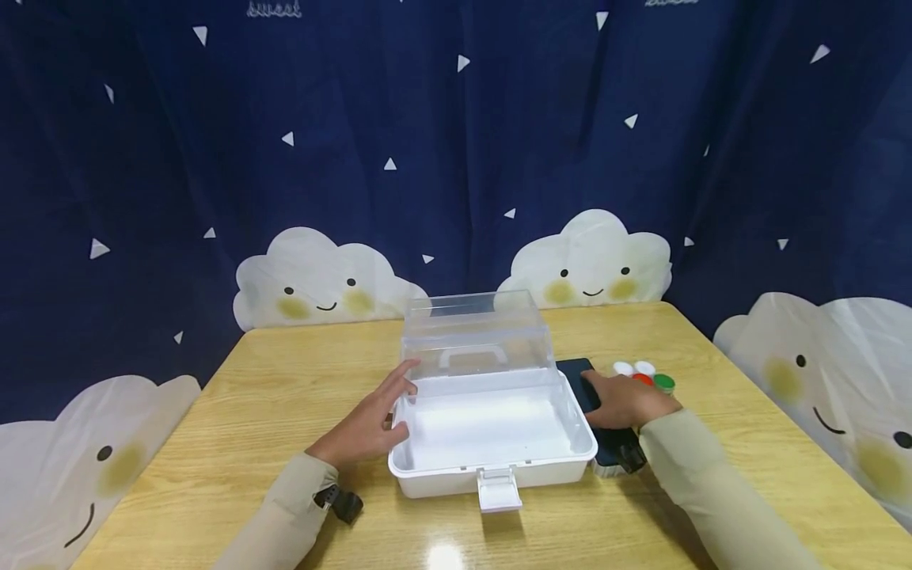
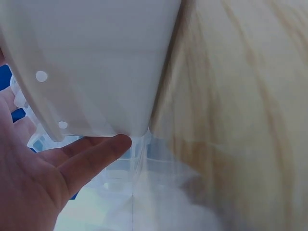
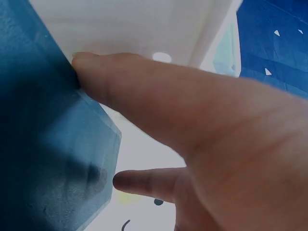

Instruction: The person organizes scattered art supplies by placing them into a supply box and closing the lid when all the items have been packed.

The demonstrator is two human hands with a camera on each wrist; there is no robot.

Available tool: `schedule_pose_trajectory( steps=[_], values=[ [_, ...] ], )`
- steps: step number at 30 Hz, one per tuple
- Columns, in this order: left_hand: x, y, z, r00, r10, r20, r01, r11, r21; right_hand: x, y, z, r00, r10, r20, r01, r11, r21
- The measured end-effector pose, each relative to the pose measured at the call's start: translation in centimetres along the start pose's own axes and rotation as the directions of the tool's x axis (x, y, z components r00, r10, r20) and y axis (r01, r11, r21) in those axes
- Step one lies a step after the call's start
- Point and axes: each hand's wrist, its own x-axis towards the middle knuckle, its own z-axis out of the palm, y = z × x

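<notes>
A white plastic box stands with its clear lid raised at the back and its front latch folded down. My left hand is at the box's left end, thumb and index finger spread apart near the rim. In the left wrist view, fingertips lie at the end of the box wall. Close against the box's right side is a dark blue, flat-topped case with a pale ridged base. Over it reaches my right hand; its straight thumb lies at the dark edge, and another finger extends beside the far end.
Behind my right hand stand several small round caps: two white caps, a red cap and a green cap. The wooden table backs onto a dark blue curtain with cloud prints.
</notes>
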Motion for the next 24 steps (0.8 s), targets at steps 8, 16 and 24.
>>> schedule_pose_trajectory(
  steps=[8, 16, 24],
  values=[
    [-0.2, 0.1, 0.0, 1.000, 0.003, -0.007, -0.003, 1.000, -0.027, 0.3, -0.8, 0.3, 0.999, 0.020, 0.046, -0.019, 1.000, -0.024],
    [-0.3, 0.2, 0.1, 1.000, 0.006, -0.002, -0.006, 1.000, -0.028, 0.2, -1.0, 0.6, 0.996, 0.050, 0.076, -0.046, 0.997, -0.055],
    [-0.6, 0.3, -0.1, 0.999, 0.035, 0.000, -0.035, 0.996, -0.081, -0.1, -1.4, 1.2, 0.994, 0.074, 0.077, -0.066, 0.992, -0.105]
  ],
)
